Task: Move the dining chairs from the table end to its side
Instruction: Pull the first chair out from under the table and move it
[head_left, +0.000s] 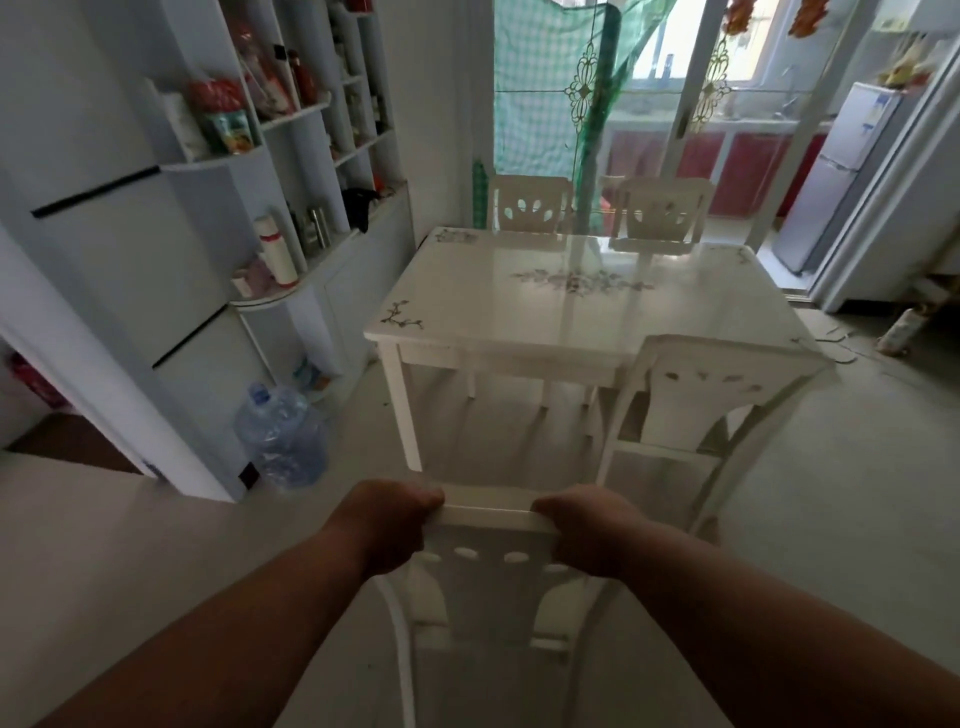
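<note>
Hands: left hand (387, 525) and right hand (587, 530) both clenched on near chair (491, 512) top rail.
Table (519, 312): glossy white, 12 o'clock.
Shelving (291, 156): 10 o'clock.

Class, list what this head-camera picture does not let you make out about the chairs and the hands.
- Held chair: its feet, cut off by the bottom edge.
- Left hand and right hand: fingertips, curled behind the top rail.
- Two far chairs: seats and legs, hidden behind the table.
- Shelf items: labels, too blurred.
</note>
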